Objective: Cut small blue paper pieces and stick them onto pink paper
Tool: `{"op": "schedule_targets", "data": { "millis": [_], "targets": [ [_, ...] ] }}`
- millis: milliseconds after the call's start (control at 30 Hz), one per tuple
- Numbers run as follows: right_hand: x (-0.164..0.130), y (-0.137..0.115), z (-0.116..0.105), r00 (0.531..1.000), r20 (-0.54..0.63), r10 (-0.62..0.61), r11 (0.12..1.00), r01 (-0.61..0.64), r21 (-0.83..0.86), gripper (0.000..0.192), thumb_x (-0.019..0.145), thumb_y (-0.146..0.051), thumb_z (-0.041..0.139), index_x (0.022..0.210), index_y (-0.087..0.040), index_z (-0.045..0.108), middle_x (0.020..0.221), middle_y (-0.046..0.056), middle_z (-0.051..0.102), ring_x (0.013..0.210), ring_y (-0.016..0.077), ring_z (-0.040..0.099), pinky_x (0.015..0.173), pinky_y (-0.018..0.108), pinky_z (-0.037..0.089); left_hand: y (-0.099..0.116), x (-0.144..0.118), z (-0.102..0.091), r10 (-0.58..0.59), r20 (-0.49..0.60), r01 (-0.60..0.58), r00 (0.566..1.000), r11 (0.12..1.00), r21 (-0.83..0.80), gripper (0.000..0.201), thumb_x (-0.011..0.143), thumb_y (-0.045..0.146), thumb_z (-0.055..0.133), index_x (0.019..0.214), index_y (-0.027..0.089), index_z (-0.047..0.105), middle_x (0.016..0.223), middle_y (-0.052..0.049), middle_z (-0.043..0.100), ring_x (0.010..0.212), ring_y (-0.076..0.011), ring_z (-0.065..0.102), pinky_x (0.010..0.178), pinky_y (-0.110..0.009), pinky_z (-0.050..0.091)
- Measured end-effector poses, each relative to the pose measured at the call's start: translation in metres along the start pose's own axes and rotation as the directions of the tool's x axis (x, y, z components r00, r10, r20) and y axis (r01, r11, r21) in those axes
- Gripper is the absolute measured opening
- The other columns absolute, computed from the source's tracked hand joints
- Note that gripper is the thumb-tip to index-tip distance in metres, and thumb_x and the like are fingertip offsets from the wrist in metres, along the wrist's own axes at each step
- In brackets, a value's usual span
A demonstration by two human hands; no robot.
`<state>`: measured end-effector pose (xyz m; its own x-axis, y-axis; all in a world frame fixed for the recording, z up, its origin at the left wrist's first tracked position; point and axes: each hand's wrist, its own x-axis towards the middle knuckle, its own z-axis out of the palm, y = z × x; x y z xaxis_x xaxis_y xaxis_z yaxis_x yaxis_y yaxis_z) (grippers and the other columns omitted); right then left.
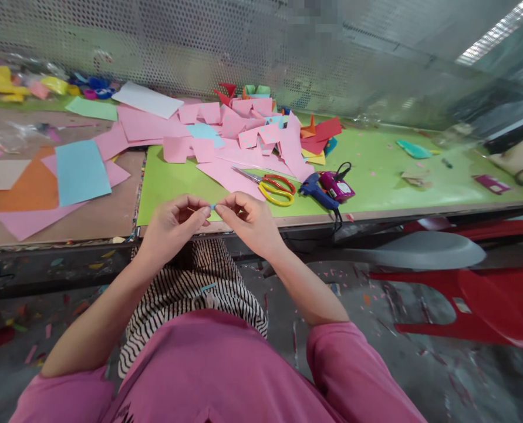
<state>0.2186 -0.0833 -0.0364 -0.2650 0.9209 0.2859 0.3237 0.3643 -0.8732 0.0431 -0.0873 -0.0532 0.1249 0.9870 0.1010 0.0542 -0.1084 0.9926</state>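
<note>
Both hands meet just in front of the near edge of the surface (111, 220), above the lap. The left hand (171, 226) and right hand (247, 220) each pinch, fingertips closed, one end of a tiny light-blue paper scrap (212, 206) held between them. Yellow-and-red-handled scissors (272, 188) and a blue-and-purple glue gun (327, 188) lie on the green sheet (375, 176) near that edge.

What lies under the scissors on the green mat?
The scissors rest partly on a pink paper sheet and partly on the green mat. Whatever lies beneath that sheet is covered.
</note>
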Motion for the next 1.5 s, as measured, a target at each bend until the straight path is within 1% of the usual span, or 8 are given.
{"op": "schedule_targets", "data": {
  "millis": [300, 433, 533, 833, 1000, 1133, 1267, 1500],
  "targets": [
    [0.008, 0.023, -0.053, 0.995, 0.054, -0.084, 0.8, 0.099, -0.591, 0.025, 0.099, -0.028, 0.052, 0.115, -0.016, 0.067, 0.11, 0.011, 0.07, 0.091, 0.0199, 0.065, 0.081, 0.034, 0.05, -0.007, 0.006, -0.009, -0.082, 0.036, 0.087, 0.996, 0.983, -0.159, 0.021, 0.077, 0.038, 0.078, 0.079, 0.021, 0.066, 0.07, 0.002, 0.067, 0.063, -0.011, 0.064, 0.057, -0.02, 0.048],
    [0.023, 0.054, -0.1, 0.98, 0.01, 0.201, 0.433, -0.08, -0.898, 0.044, 0.092, -0.015, 0.048, 0.134, -0.007, 0.057, 0.135, 0.024, 0.061, 0.12, 0.0339, 0.06, 0.099, 0.047, 0.046, -0.002, 0.011, -0.011, -0.26, 0.125, 0.288, 0.958, 0.859, -0.423, 0.035, 0.062, 0.04, 0.091, 0.073, 0.018, 0.066, 0.066, 0.002, 0.066, 0.058, -0.0079, 0.062, 0.051, -0.016, 0.045],
    [0.034, 0.067, -0.117, 0.937, 0.061, 0.345, 0.356, -0.071, -0.932, 0.05, 0.088, -0.011, 0.046, 0.137, -0.007, 0.055, 0.133, 0.022, 0.063, 0.118, 0.0319, 0.061, 0.098, 0.043, 0.046, 0.004, 0.014, -0.01, -0.314, 0.188, 0.364, 0.931, 0.748, -0.556, 0.04, 0.052, 0.035, 0.097, 0.07, 0.017, 0.067, 0.063, 0.003, 0.066, 0.055, -0.0066, 0.061, 0.048, -0.014, 0.045],
    [0.062, 0.069, -0.129, 0.905, 0.075, 0.418, 0.349, -0.084, -0.934, 0.031, 0.074, -0.015, 0.063, 0.104, -0.011, 0.067, 0.104, 0.017, 0.071, 0.095, 0.0277, 0.066, 0.079, 0.033, 0.048, 0.018, 0.009, -0.012, -0.335, 0.187, 0.35, 0.924, 0.538, -0.767, 0.032, 0.06, 0.015, 0.093, 0.07, 0.016, 0.062, 0.064, 0.006, 0.066, 0.05, -0.0041, 0.061, 0.043, -0.011, 0.047],
    [0.041, 0.046, -0.129, 0.957, -0.021, 0.29, 0.395, -0.14, -0.908, 0.044, 0.076, -0.022, 0.062, 0.119, -0.011, 0.057, 0.118, 0.02, 0.063, 0.096, 0.0279, 0.063, 0.077, 0.036, 0.049, 0.02, 0.007, -0.013, -0.356, 0.189, 0.343, 0.915, 0.442, -0.829, 0.02, 0.076, 0.013, 0.083, 0.074, 0.016, 0.063, 0.065, 0.006, 0.064, 0.05, -0.0046, 0.062, 0.043, -0.011, 0.048],
    [0.002, 0.018, -0.108, 0.951, 0.07, 0.302, 0.932, -0.279, -0.23, 0.039, 0.078, -0.044, 0.069, 0.105, -0.02, 0.056, 0.092, 0.004, 0.06, 0.066, 0.0134, 0.052, 0.059, 0.028, 0.043, 0.02, 0.006, -0.011, -0.377, 0.184, 0.333, 0.908, 0.382, -0.862, 0.014, 0.08, 0.012, 0.078, 0.076, 0.015, 0.065, 0.067, 0.004, 0.066, 0.05, -0.0051, 0.062, 0.043, -0.012, 0.049],
    [-0.034, -0.006, -0.072, 0.873, 0.395, 0.287, 0.892, -0.394, 0.221, 0.064, 0.067, -0.068, 0.08, 0.103, -0.022, 0.055, 0.083, -0.004, 0.046, 0.054, 0.0053, 0.038, 0.046, 0.022, 0.032, 0.021, 0.003, -0.009, -0.362, 0.188, 0.321, 0.913, 0.352, -0.879, 0.014, 0.08, 0.012, 0.078, 0.074, 0.015, 0.066, 0.068, 0.003, 0.065, 0.051, -0.0052, 0.06, 0.044, -0.013, 0.049],
    [-0.053, -0.013, -0.048, 0.763, 0.591, 0.262, 0.837, -0.484, 0.254, 0.079, 0.067, -0.088, 0.065, 0.105, -0.021, 0.051, 0.084, -0.004, 0.045, 0.056, 0.0049, 0.037, 0.048, 0.021, 0.035, 0.022, 0.0, -0.01, -0.316, 0.186, 0.301, 0.93, 0.368, -0.88, 0.014, 0.079, 0.014, 0.078, 0.074, 0.014, 0.066, 0.069, 0.003, 0.064, 0.054, -0.0059, 0.061, 0.046, -0.015, 0.052]
  ]
}}
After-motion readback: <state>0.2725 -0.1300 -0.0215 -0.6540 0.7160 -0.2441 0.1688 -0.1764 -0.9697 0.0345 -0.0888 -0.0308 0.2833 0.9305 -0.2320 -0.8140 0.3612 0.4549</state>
